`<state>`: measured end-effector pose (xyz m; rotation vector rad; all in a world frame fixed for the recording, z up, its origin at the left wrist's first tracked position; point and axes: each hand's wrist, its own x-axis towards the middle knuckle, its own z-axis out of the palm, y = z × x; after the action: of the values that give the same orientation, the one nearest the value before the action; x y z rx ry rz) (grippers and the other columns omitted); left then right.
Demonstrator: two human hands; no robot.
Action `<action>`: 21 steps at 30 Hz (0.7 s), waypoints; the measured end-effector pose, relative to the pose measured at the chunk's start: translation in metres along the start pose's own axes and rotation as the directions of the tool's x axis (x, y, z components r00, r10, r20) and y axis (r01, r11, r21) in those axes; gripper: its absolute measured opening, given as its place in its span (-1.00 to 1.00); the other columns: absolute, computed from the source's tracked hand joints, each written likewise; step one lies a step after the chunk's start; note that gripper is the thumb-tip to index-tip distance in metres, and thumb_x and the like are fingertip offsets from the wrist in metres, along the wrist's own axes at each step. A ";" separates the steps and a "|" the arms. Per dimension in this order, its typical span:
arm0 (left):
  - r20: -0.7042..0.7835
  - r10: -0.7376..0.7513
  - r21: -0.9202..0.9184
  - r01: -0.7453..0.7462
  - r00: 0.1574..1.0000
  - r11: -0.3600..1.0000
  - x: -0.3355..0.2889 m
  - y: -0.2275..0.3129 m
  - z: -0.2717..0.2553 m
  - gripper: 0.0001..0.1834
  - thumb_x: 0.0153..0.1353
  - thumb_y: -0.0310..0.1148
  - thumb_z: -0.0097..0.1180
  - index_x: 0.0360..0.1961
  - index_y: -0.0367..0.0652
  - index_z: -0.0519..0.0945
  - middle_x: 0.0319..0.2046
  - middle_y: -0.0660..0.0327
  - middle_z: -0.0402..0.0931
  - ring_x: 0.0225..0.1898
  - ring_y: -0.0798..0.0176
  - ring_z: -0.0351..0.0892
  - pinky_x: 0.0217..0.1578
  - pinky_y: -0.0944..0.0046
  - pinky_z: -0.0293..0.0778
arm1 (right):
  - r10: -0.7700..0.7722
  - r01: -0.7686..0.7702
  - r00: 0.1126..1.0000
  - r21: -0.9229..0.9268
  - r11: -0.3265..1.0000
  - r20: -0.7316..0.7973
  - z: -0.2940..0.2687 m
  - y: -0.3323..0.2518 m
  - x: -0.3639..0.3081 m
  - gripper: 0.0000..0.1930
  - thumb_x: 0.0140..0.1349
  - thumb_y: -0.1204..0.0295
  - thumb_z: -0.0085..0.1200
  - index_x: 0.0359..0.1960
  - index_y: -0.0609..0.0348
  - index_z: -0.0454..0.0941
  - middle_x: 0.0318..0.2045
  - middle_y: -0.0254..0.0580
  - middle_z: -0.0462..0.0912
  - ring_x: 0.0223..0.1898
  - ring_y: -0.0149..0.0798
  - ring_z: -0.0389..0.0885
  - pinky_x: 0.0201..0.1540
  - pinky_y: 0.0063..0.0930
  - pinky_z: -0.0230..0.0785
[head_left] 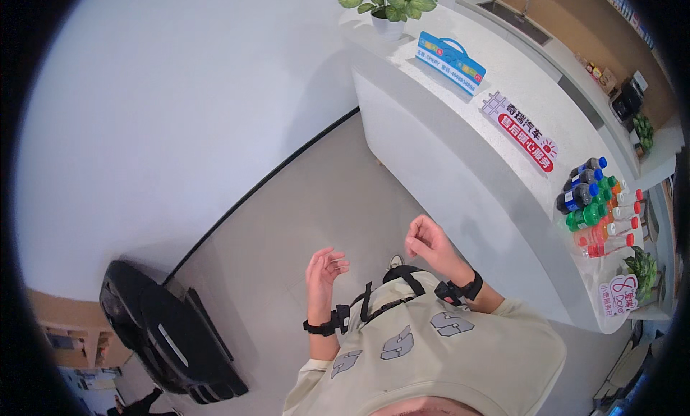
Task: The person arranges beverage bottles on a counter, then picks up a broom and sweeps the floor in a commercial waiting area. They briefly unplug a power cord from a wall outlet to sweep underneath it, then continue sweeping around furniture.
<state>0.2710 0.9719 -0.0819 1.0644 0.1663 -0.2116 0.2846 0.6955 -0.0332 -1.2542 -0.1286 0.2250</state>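
Observation:
My left hand (323, 268) is raised in front of my body, its fingers loosely bent and apart, with nothing in it. Level with it on the right, my right hand (429, 240) has its fingers curled in toward the thumb, and no object shows in it. Both hands hang in the air over the floor, touching nothing. The right one is nearest to the curved front of the white counter (424, 157). A black strap with a small device (329, 322) circles my left wrist, and a similar wrist device (458, 290) sits on my right.
On the counter stand a potted plant (388, 24), a blue sign (451, 62), a purple and red sign (519, 132), several drink bottles (586, 197) and a pink sign (619, 296). A black massage-style chair (169, 337) stands at the lower left. A sink (514, 20) lies behind.

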 end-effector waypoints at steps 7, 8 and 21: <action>0.056 -0.116 0.004 0.116 0.992 0.993 0.085 -0.003 0.028 -0.57 0.37 -0.13 -0.18 0.03 -0.29 0.39 -0.18 -0.01 0.53 -0.24 0.11 0.60 -0.20 0.18 0.53 | 0.024 -0.027 0.995 -0.035 0.999 -0.098 -0.030 -0.007 0.061 -0.86 0.28 0.52 0.00 -0.33 0.14 0.26 -0.51 -0.42 0.40 -0.48 -0.55 0.42 -0.42 -0.65 0.31; 0.064 -0.144 -0.011 0.145 0.987 0.989 0.096 -0.007 0.027 -0.57 0.37 -0.13 -0.18 0.03 -0.29 0.39 -0.18 -0.01 0.53 -0.24 0.10 0.60 -0.20 0.18 0.53 | 0.033 -0.037 0.994 -0.043 0.998 -0.108 -0.032 -0.006 0.068 -0.86 0.28 0.52 0.00 -0.33 0.14 0.26 -0.52 -0.42 0.40 -0.48 -0.55 0.42 -0.42 -0.64 0.31; 0.232 -0.226 0.026 0.226 0.946 0.974 0.287 0.033 -0.001 -0.52 0.37 -0.07 -0.19 0.03 -0.31 0.38 -0.18 -0.02 0.55 -0.25 0.12 0.61 -0.22 0.19 0.54 | -0.020 0.020 0.959 -0.004 1.000 -0.284 -0.042 0.003 0.219 -0.90 0.30 0.50 -0.04 -0.26 0.17 0.29 -0.43 -0.40 0.39 -0.42 -0.53 0.40 -0.36 -0.62 0.30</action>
<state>0.5565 0.9623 -0.1227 1.0104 0.0756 -0.5424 0.5062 0.7096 -0.0547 -1.2729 0.1070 0.0253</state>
